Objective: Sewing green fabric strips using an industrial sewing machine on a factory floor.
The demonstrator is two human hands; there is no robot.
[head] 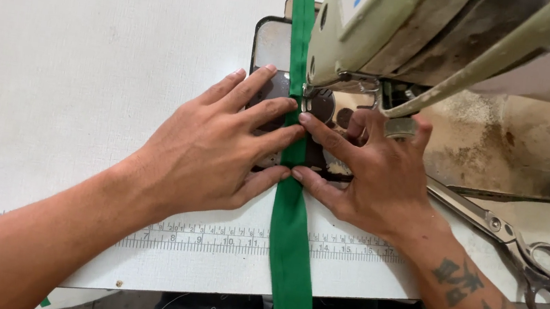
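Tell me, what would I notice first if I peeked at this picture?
The long bright green fabric strip jumps out, running up the middle of the white table and under the beige sewing machine at the top right. The left hand and right hand lie flat on either side, fingertips pressing its edges. Shiny metal scissors lie at the right edge.

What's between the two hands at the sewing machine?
Head view: a green fabric strip runs between the left hand and right hand; fingertips of both press on it.
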